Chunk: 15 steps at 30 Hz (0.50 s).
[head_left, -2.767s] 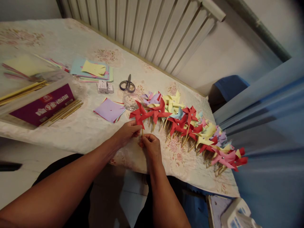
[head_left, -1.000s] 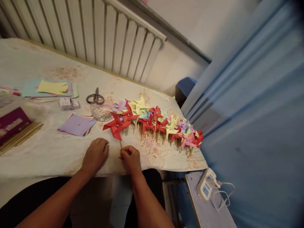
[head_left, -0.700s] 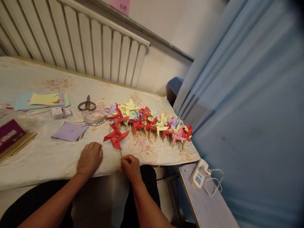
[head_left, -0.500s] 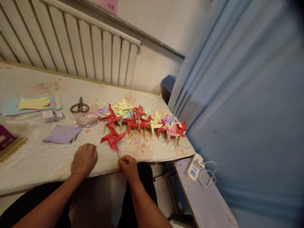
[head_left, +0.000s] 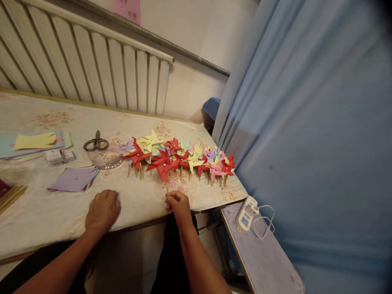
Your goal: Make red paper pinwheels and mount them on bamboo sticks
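Note:
Between the thumb and fingers of my right hand [head_left: 180, 206] is the thin stick of a red paper pinwheel [head_left: 164, 165], held upright near the table's front edge. Its blades overlap the row of finished pinwheels [head_left: 193, 160] behind it, in red, yellow, pink, purple and blue. My left hand [head_left: 103, 209] rests on the tablecloth, loosely closed, fingers curled under, and nothing shows in it. Nearest to it lies a stack of square paper sheets [head_left: 73, 179], purple on top. A clear dish [head_left: 107, 160] with small shiny pieces stands beyond.
Black-handled scissors [head_left: 96, 143] lie behind the dish. At the left are two small boxes [head_left: 59, 156], coloured paper [head_left: 35, 141] and a bundle of sticks [head_left: 12, 198]. A power strip [head_left: 246, 214] with a white cable sits on a bench [head_left: 266, 261] beside the blue curtain [head_left: 306, 143].
My right hand has carried the red pinwheel to the right, so it now overlaps the middle of the row. My left hand stays on the table; the view has turned slightly right.

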Motion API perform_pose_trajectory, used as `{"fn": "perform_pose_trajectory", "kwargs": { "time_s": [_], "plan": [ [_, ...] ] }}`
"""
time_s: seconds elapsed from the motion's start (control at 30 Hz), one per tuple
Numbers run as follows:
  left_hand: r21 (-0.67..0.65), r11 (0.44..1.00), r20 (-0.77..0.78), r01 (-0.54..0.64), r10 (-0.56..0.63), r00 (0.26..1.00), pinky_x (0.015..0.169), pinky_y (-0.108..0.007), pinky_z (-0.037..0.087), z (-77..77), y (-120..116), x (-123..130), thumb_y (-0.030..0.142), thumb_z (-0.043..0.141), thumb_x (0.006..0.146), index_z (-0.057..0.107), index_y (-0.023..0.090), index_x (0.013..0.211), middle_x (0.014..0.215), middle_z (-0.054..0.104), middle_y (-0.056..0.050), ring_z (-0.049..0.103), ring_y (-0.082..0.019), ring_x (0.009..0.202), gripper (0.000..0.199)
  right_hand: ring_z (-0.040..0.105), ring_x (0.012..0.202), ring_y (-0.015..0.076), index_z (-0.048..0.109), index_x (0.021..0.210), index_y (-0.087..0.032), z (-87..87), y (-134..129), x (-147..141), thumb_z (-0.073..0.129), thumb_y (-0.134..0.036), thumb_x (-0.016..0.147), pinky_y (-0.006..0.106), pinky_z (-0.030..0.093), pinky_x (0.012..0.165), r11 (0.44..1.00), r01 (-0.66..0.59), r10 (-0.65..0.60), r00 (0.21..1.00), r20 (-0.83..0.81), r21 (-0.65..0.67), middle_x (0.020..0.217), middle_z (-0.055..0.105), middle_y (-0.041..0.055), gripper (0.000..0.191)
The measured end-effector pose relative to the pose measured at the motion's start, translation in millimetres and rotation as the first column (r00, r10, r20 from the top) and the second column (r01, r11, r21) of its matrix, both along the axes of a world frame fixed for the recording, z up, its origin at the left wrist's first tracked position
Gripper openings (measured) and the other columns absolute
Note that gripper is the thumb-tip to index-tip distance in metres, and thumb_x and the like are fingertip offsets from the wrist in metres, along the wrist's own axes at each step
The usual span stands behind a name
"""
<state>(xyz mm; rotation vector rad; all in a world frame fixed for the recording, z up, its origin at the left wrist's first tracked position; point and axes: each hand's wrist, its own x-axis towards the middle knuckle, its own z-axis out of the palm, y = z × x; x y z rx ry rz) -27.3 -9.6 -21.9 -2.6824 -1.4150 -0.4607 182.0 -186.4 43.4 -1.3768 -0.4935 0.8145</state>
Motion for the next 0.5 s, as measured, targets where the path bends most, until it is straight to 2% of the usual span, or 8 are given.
{"fn": "perform_pose_trajectory", "kwargs": {
  "time_s": [0.27,0.5],
  "plan": [
    [0.033,0.999,0.002,0.007,-0.007,1.000,0.085,-0.042,0.044,-7.5,4,-1,0.021,0.041,0.095,0.068,0.011,0.101,0.104,0.066,-0.017,0.058,-0.032,0.097,0.030,0.051,0.040,0.0074,0.065,0.072,-0.017,30.8,2,74,0.070,-0.027,0.058,0.019,0.040,0.043,0.981,0.178,-0.177,0.984,-0.020,0.077,0.052,0.062,-0.0071,0.018],
    [0.033,0.999,-0.010,-0.002,0.003,1.000,0.084,-0.041,0.044,-4.6,2,-1,0.021,0.041,0.095,0.068,0.012,0.100,0.103,0.066,-0.016,0.058,-0.031,0.096,0.029,0.051,0.042,0.0071,0.065,0.073,-0.016,48.9,37,99,0.071,-0.022,0.063,0.018,0.043,0.043,0.970,0.234,-0.222,0.964,-0.146,0.071,0.052,0.062,-0.0063,0.014]
  ]
}}
